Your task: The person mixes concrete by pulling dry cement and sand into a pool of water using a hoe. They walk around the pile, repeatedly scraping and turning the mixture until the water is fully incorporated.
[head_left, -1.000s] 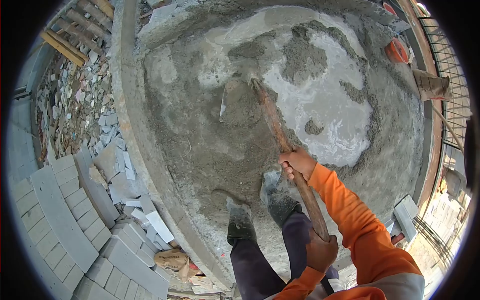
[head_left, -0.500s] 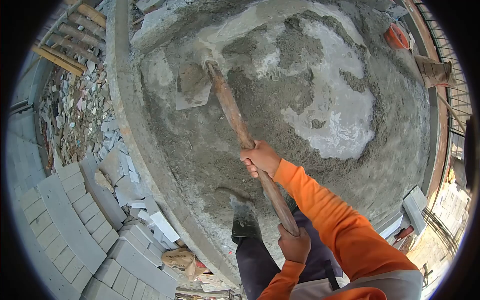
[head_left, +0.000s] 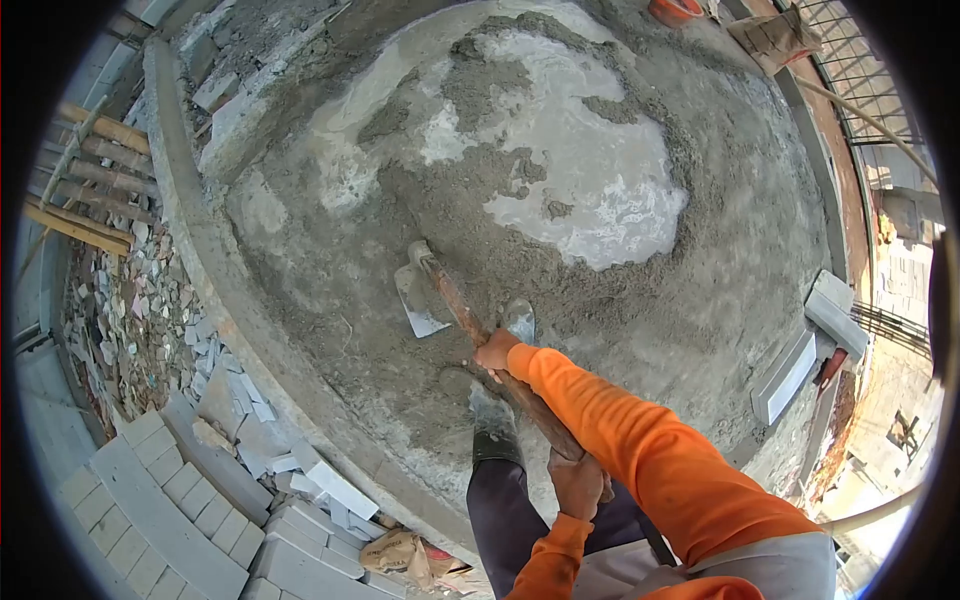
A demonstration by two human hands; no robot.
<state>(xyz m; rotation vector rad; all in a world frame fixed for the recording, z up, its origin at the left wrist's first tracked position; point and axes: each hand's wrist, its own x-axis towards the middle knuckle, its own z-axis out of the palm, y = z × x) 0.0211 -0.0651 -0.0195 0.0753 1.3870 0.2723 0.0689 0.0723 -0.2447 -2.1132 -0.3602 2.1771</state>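
Note:
A hoe with a long wooden handle [head_left: 462, 308] lies diagonally over wet grey mortar [head_left: 370, 270]. Its flat metal blade [head_left: 420, 308] rests on the mortar just ahead of two dirty boots. My right hand [head_left: 497, 352] is wrapped round the middle of the handle. Nearer my body, my left hand [head_left: 577, 482] grips the handle's rear end. Beyond the blade, a pool of pale watery cement [head_left: 600, 190] spreads over the mix. One boot [head_left: 492, 415] stands left of the handle, and the toe of the other [head_left: 519, 320] shows on its right.
A low concrete edge [head_left: 225, 300] curves along the left, with rubble [head_left: 130, 310] and stacked grey blocks [head_left: 165, 510] beyond. An orange bucket [head_left: 676, 11] and a sack [head_left: 775, 38] are at the top right. More blocks [head_left: 785, 377] lie at the right edge.
The hoe blade has come back across the mortar towards the boots, and both hands have moved with the handle. The second boot's toe now shows. The camera view has shifted.

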